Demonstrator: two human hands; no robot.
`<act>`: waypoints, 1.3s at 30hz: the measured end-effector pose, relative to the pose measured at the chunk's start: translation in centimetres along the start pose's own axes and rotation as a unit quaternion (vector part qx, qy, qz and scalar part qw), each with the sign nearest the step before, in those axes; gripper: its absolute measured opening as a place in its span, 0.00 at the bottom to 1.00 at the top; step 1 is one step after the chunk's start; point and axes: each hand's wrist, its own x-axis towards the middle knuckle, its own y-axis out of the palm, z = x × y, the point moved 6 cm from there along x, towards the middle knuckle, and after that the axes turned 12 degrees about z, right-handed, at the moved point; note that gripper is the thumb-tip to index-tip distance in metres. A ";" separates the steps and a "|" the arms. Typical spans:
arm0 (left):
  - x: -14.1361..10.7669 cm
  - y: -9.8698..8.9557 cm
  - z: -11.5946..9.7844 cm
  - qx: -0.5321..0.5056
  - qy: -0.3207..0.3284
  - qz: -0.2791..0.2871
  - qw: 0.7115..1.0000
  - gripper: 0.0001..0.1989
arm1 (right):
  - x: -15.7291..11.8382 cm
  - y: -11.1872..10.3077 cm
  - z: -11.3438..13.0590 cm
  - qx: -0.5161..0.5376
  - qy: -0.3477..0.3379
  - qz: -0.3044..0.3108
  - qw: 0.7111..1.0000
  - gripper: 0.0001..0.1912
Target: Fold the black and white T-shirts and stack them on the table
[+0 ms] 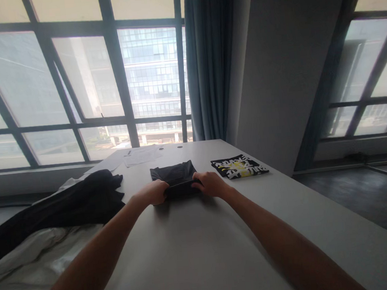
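Folded dark garment lies mid-surface, near edge pinched under both our hands: left hand and right hand, each grip closed on cloth. We judge it soft, light, limp; best held at folded edges. Printed black shirt just right; lettering unreadable.

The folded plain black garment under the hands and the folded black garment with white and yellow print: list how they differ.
The folded plain black garment shows no print; the folded black garment with white and yellow print has lettering on top. The plain one is gripped at its near corners by the left hand and right hand; the printed one lies untouched, to the right. The plain one looks thicker. Both are folded into compact rectangles on the grey table.
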 end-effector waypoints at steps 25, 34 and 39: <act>-6.8 -6.5 6.2 -0.405 0.137 -0.083 0.900 0.26 | -0.8 -2.1 -6.4 0.658 -0.137 0.019 0.740 0.24; -1.9 -2.3 6.6 -0.283 0.019 -0.084 0.955 0.18 | 1.4 1.5 -8.0 0.496 0.018 -0.032 0.867 0.16; -0.6 -0.5 6.9 -0.261 -0.015 -0.060 0.963 0.17 | 2.1 3.1 -8.3 0.406 0.050 -0.043 0.911 0.13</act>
